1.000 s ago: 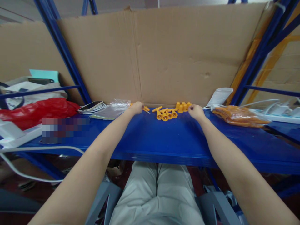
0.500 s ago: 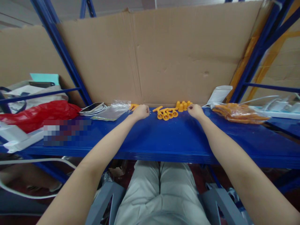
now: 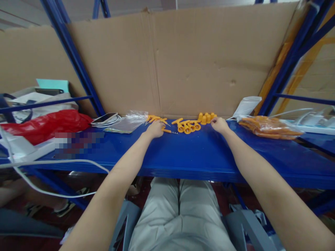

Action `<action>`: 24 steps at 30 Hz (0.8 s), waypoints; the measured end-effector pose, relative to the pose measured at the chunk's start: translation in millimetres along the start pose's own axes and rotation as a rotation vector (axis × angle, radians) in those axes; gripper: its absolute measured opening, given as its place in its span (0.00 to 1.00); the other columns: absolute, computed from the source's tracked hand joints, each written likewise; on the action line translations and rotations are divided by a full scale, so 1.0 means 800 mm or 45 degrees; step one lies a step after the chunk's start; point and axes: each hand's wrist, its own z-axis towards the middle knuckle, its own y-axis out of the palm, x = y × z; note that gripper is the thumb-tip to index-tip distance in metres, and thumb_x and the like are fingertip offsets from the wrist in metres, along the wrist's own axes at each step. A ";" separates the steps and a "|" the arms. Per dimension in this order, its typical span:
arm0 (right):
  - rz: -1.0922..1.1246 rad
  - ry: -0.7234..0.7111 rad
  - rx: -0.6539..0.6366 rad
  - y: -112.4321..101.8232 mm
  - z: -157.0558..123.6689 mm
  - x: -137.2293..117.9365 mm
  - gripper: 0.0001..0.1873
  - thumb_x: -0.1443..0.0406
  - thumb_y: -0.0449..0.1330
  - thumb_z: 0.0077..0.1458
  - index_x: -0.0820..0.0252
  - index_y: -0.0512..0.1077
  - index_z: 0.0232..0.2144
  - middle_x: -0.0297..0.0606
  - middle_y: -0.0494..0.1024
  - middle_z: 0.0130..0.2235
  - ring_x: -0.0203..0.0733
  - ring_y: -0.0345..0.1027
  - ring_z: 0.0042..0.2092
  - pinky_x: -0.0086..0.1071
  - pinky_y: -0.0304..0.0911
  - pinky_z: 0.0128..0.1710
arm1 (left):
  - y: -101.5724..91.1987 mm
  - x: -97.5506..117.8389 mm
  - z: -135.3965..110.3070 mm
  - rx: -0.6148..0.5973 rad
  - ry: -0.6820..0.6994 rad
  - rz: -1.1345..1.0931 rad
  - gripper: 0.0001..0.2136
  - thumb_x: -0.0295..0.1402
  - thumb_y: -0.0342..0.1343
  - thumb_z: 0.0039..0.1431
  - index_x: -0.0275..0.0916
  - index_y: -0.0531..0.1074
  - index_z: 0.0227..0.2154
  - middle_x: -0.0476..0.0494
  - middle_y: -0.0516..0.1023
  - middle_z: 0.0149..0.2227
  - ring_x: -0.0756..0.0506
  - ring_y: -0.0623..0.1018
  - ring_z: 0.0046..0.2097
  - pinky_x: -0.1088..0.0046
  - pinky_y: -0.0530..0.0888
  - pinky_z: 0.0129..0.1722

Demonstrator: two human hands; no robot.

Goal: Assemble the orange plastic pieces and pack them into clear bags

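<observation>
Near the back of the blue shelf, my left hand point(image 3: 155, 129) is closed on a yellow-orange corkscrew point(image 3: 166, 130), its metal spiral pointing right. Several more corkscrews point(image 3: 154, 118) lie just behind that hand. Farther right, my right hand point(image 3: 219, 124) has its fingers pinched together against a cluster of yellow plastic caps point(image 3: 203, 120); what is between the fingertips is hidden. Between my hands lies a row of yellow T-handled pieces with round, cup-like ends point(image 3: 187, 130), open side toward me.
A clear plastic bag point(image 3: 125, 122), a phone on a coiled white cable point(image 3: 106, 119) and a red bag point(image 3: 49, 125) lie left. To the right are bagged orange pieces point(image 3: 269, 128) and a power strip point(image 3: 314, 126). Cardboard point(image 3: 193, 59) walls the back; a white cable point(image 3: 65, 161) hangs at left.
My left hand has drawn slightly toward me, and a corkscrew now shows in its fingers. My right hand stays by the caps. The hanging white cable has shifted right.
</observation>
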 end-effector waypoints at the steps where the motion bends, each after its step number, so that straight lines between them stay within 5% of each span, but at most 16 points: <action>1: -0.013 -0.007 -0.004 0.002 0.001 0.002 0.19 0.71 0.51 0.59 0.63 0.79 0.45 0.47 0.80 0.50 0.53 0.72 0.55 0.39 0.67 0.54 | -0.001 -0.001 -0.002 -0.058 -0.047 0.014 0.21 0.25 0.53 0.52 0.39 0.77 0.50 0.39 0.76 0.56 0.39 0.73 0.59 0.63 0.66 0.61; 6: -0.099 -0.160 0.018 0.015 0.005 0.007 0.25 0.71 0.50 0.58 0.61 0.74 0.55 0.48 0.76 0.55 0.53 0.71 0.56 0.41 0.65 0.57 | -0.009 0.005 -0.008 -0.256 -0.196 0.011 0.26 0.25 0.51 0.56 0.43 0.71 0.59 0.41 0.73 0.60 0.40 0.72 0.61 0.67 0.67 0.60; 11: -0.107 -0.309 0.096 0.019 0.011 -0.008 0.31 0.70 0.50 0.58 0.64 0.63 0.64 0.51 0.66 0.64 0.54 0.64 0.62 0.44 0.61 0.61 | -0.014 0.013 -0.010 -0.304 -0.193 0.026 0.22 0.25 0.50 0.57 0.45 0.74 0.53 0.42 0.77 0.56 0.40 0.74 0.58 0.66 0.69 0.57; 16: -0.208 -0.368 0.001 0.014 0.025 -0.026 0.32 0.69 0.52 0.57 0.65 0.61 0.65 0.50 0.60 0.68 0.53 0.57 0.66 0.43 0.54 0.65 | -0.017 0.017 -0.011 -0.243 -0.247 -0.099 0.16 0.26 0.51 0.55 0.41 0.76 0.45 0.40 0.81 0.48 0.39 0.79 0.51 0.66 0.74 0.49; 24: -0.233 -0.262 -0.122 0.026 0.034 -0.036 0.25 0.69 0.51 0.58 0.64 0.67 0.58 0.53 0.67 0.62 0.55 0.60 0.64 0.46 0.59 0.60 | -0.018 0.016 -0.013 -0.181 -0.306 -0.254 0.09 0.29 0.55 0.55 0.41 0.76 0.39 0.41 0.81 0.42 0.39 0.80 0.46 0.66 0.74 0.45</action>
